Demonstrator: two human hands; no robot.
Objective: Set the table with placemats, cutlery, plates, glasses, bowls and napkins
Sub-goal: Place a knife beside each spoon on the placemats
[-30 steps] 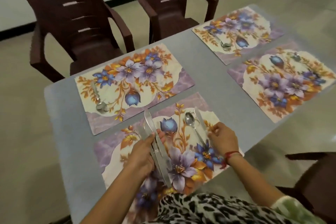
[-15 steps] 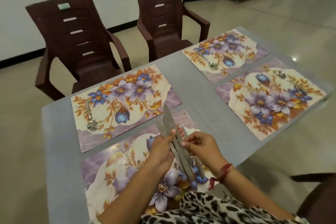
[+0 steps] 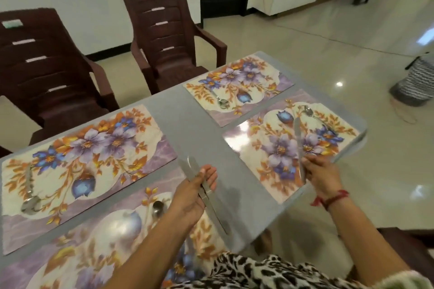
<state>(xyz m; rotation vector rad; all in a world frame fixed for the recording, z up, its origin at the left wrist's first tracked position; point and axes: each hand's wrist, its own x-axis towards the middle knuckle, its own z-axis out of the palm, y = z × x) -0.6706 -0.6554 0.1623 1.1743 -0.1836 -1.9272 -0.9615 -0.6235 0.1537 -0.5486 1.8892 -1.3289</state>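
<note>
Knife [image 3: 298,141], in right hand [image 3: 323,176], seemingly pinched

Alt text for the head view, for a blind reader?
The right hand holds one knife over the near-right placemat; the left hand grips more knives. Four floral placemats, each with a spoon, cover the grey table.

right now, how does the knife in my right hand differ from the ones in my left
The right hand holds one knife; the left hand holds a bundle of knives. The single knife is over the near right placemat, pointing away; the bundle slants over the grey table between mats. All are plain metal knives in hand.
</note>
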